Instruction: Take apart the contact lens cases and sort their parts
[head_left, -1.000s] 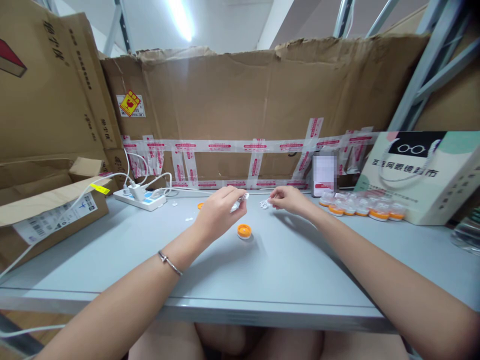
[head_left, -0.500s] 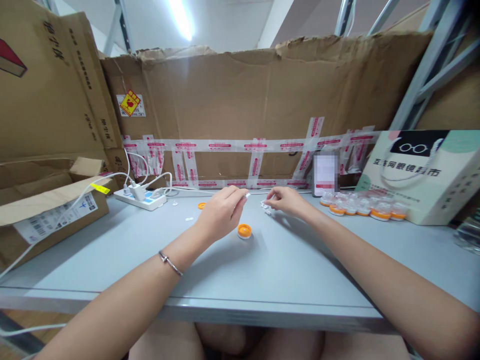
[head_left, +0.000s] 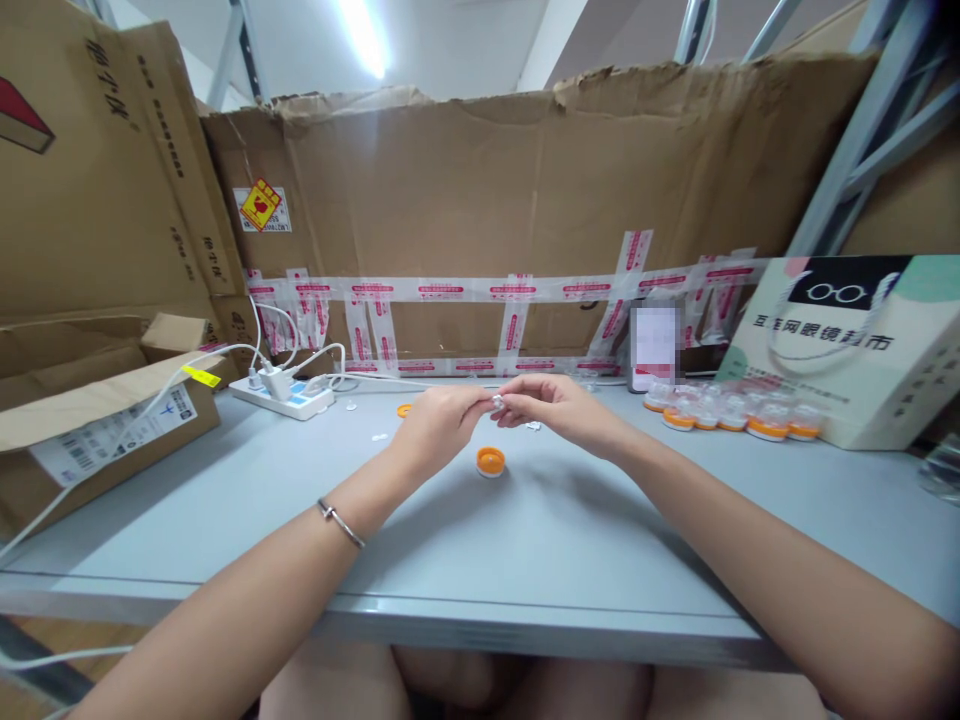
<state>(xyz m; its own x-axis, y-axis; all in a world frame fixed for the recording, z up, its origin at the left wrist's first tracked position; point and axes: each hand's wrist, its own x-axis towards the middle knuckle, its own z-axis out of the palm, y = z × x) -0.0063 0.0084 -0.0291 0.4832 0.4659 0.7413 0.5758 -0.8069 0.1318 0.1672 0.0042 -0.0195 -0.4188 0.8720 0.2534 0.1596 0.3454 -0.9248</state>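
Observation:
My left hand [head_left: 435, 422] and my right hand [head_left: 555, 403] meet above the grey table [head_left: 525, 530], fingertips pinched together on a small clear plastic piece [head_left: 496, 401]. An orange cap [head_left: 490, 461] lies on the table just below the hands. A second, smaller orange ring [head_left: 405, 410] lies left of my left hand. A tiny clear piece [head_left: 533, 427] rests on the table under my right hand. A bracelet sits on my left wrist.
A row of several orange-based clear cases [head_left: 731, 415] stands at the right, before a printed paper bag [head_left: 847, 340]. A white power strip [head_left: 281, 395] with cables lies at the back left. Taped cardboard walls surround the table; an open carton [head_left: 97, 420] sits left.
My right hand has moved left from the table to meet my left hand. Both now pinch the small clear piece between them.

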